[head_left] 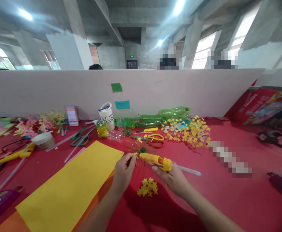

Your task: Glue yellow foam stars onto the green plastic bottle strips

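Note:
My right hand [173, 178] grips a yellow hot glue gun [155, 160], its nozzle pointing left and a clear glue stick [188, 169] poking out behind. At the nozzle, my left hand [123, 172] is closed in a pinch on a small yellow paper star [136, 154], partly hidden by the fingers. Just beyond the gun sits a green plastic bottle piece [142, 150] cut into thin strips that fan outward, with a few stars on its far strips. A pile of loose yellow stars [147, 187] lies on the red table between my forearms.
Yellow paper [75, 187] covers the left front. Behind it lie green scissors [80, 138]. Green bottles [152, 120] and a white cup [107, 116] stand along the partition [58, 87]. Star-tipped strips [189, 130] spread at back right. Another yellow glue gun [15, 156] rests far left.

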The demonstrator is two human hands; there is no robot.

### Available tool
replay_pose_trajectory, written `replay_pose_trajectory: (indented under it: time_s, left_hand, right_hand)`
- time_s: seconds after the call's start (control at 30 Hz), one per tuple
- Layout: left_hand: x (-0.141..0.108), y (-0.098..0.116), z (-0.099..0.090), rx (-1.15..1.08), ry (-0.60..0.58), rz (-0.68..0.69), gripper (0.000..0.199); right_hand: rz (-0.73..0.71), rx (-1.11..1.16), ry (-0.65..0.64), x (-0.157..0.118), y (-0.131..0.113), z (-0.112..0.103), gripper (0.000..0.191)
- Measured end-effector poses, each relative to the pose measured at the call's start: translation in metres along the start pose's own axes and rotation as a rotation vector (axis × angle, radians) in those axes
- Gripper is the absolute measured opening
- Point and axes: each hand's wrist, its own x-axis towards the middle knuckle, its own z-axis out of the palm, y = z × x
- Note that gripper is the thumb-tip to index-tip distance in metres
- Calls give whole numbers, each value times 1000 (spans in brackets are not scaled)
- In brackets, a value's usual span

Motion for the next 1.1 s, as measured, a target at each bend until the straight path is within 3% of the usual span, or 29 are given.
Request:
replay_pose_trajectory:
  time_s: [1.1]
  left_hand:
    - [0,0,0,1,23,5,22]
  right_hand:
    - [43,-5,-12,0,0,1,26]
